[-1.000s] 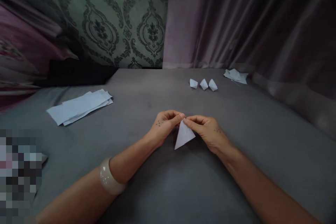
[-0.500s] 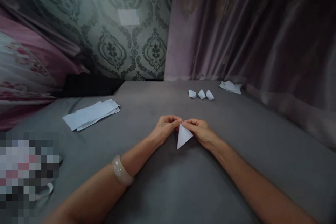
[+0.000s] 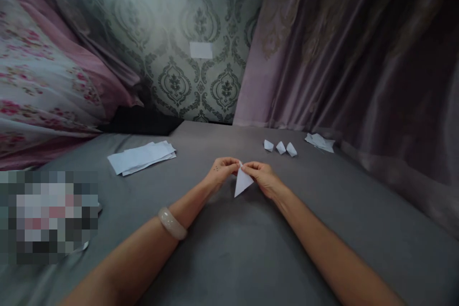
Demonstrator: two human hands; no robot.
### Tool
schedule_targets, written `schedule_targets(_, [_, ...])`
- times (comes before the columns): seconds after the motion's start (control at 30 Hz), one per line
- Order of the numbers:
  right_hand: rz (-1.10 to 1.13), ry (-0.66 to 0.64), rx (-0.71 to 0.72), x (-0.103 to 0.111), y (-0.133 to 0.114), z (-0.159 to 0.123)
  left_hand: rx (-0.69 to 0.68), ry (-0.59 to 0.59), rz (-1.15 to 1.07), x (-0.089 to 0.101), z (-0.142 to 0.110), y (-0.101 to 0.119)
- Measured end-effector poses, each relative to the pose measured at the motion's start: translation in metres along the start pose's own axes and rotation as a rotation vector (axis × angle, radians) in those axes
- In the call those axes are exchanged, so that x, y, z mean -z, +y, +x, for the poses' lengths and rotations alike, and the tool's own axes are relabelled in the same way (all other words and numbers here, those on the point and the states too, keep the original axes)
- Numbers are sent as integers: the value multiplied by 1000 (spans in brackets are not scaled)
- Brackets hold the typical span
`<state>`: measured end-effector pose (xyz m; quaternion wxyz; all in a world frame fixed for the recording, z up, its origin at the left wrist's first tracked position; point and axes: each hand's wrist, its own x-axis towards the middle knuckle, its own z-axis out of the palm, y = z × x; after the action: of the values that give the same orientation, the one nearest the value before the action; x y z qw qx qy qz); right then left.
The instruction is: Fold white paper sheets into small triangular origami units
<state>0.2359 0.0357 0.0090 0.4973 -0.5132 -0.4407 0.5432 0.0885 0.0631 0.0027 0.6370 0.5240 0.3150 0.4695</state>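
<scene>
A white folded piece of paper (image 3: 243, 182), triangular with one point hanging downward, is held up between my two hands. My left hand (image 3: 223, 170) pinches its upper corner from the left, the fingers curled closed. From the right, my right hand (image 3: 263, 176) grips the same top part between thumb and fingers. The fingertips of both hands nearly meet there and cover the top of the folds. A pale bangle (image 3: 172, 224) circles my left forearm.
Three small folded paper shapes (image 3: 280, 147) stand in a row on the grey sheet (image 3: 222, 258). Behind them to the right lie paper scraps (image 3: 320, 143). A stack of white paper strips (image 3: 141, 157) rests at left, near a black cloth (image 3: 141, 121) and a blurred-out patch (image 3: 50, 215).
The view has tilted up and turned left, so the surroundings appear lower and further right. Both hands keep their pinch on the folded paper, with little visible change in its shape.
</scene>
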Motion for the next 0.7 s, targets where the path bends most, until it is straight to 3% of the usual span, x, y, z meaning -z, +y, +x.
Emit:
schedule_targets(0.13, [-12, 10, 13, 0, 1, -3, 32, -28, -22, 3, 1, -4])
schedule_targets(0.43, [111, 14, -12, -4, 15, -2, 34, 91, -58, -1, 0, -8])
schedule_targets(0.7, [306, -63, -121, 13, 9, 0, 158, -10, -247, -5, -6, -2])
